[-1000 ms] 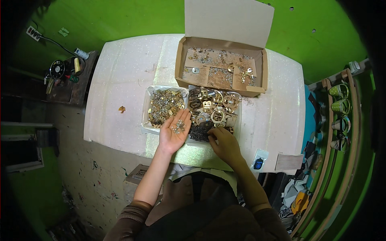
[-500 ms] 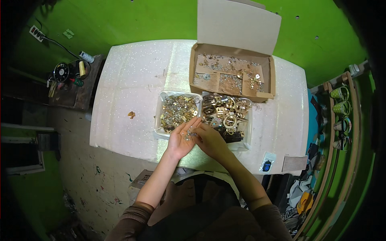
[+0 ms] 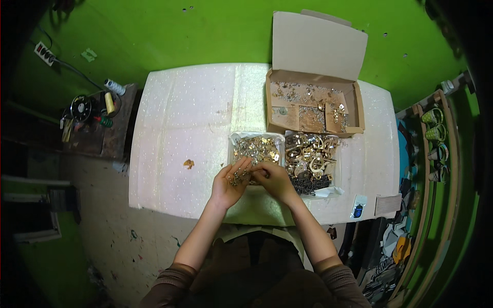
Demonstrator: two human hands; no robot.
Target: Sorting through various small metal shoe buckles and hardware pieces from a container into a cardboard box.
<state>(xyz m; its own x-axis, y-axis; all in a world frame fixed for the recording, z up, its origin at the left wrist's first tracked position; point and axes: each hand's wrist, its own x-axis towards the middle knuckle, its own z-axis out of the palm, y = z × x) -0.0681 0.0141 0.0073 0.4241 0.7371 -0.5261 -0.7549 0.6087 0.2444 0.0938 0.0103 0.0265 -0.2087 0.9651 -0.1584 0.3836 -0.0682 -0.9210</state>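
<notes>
My left hand [image 3: 229, 186] is palm up and slightly cupped, with a small heap of shiny metal pieces [image 3: 237, 178] lying in it. Thumb and fingers of my right hand [image 3: 273, 180] are pinched together at the edge of that palm; whatever is between them is too small to make out. Both hands are over the near part of a white tray [image 3: 232, 149] filled with small gold and silver fittings [image 3: 262, 146]. Beside it on the right, a second tray [image 3: 336, 177] holds larger gold buckles and rings [image 3: 314, 159] and a dark heap of small parts [image 3: 310, 185].
An open cardboard box [image 3: 363, 110] with loose metal bits stands behind the trays on the sparkly white table [image 3: 174, 118]. A small brown-gold scrap [image 3: 189, 164] lies to the left. A packet with a dark tag [image 3: 358, 208] is near the right edge. Sandals [image 3: 435, 134] hang on a rack.
The view has shifted, so the table, trays and box appear farther right and lower. My right fingers remain at my left palm, and the metal pieces still lie in it.
</notes>
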